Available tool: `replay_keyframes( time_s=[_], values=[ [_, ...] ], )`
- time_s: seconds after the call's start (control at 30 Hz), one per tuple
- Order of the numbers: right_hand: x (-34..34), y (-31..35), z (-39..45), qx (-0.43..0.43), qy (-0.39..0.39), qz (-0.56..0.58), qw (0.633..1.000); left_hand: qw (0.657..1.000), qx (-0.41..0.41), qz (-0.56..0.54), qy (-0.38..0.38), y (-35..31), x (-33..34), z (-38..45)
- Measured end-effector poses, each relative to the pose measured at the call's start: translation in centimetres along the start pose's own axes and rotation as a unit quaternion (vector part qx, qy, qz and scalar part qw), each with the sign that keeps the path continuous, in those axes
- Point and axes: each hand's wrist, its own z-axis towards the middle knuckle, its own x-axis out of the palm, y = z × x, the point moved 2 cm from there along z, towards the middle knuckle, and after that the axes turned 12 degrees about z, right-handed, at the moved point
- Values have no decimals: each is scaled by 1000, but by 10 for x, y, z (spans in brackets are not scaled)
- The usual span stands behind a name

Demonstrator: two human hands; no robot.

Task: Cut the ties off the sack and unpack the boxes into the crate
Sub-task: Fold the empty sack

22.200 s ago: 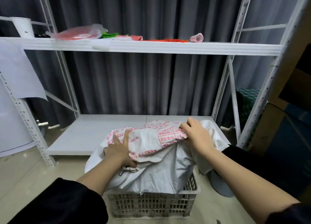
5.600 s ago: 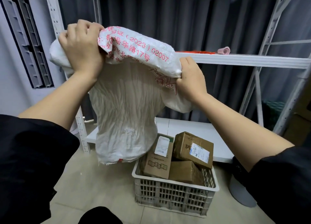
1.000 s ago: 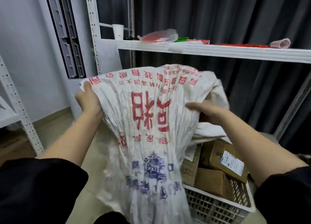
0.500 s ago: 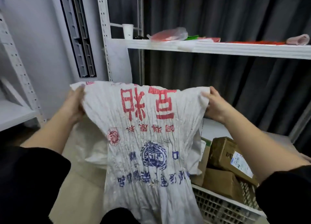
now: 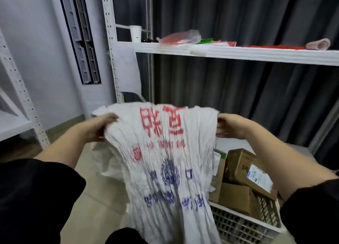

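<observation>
A limp white woven sack (image 5: 165,161) with red and blue print hangs flat in front of me, left of the crate. My left hand (image 5: 100,127) grips its upper left corner, and my right hand (image 5: 229,127) grips its upper right corner. To the lower right stands a white plastic crate (image 5: 242,225) on the floor. Several brown cardboard boxes (image 5: 245,168) lie in it, one with a white shipping label. The sack hides the crate's left side.
A white metal rack (image 5: 238,54) stands behind, its upper shelf holding a paper cup (image 5: 135,33), a plastic bag (image 5: 180,37) and a pink roll (image 5: 318,44). Dark curtains hang at the back. Another rack (image 5: 20,104) is at the left, over tiled floor.
I have lowered the sack from chest height and spread it flat, with my hands now at its top corners. The boxes stay in the crate.
</observation>
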Motion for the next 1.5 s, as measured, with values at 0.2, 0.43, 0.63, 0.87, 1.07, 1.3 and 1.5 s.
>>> replay_keyframes(
  time_s=[0.2,0.43,0.63,0.87,1.07,1.3,1.5],
  values=[
    [28,27,4,-104,32,151,983,974,163,-146,-65,-40,3,4],
    [80,64,2,-296,31,-28,954,937,243,79,-237,-63,-35,-1],
    [78,66,4,-309,-87,74,944,910,187,54,-366,-47,-87,-16],
    [47,49,21,-236,-105,101,961,920,164,-94,-344,-20,-106,-22],
    [36,49,15,-168,-43,185,967,941,155,-154,-258,-32,-98,-17],
    [81,57,13,-151,91,185,967,957,193,-89,-199,-45,-87,-12],
    [124,57,23,-323,7,-286,902,886,242,116,-377,-40,-113,-29]
  ],
)
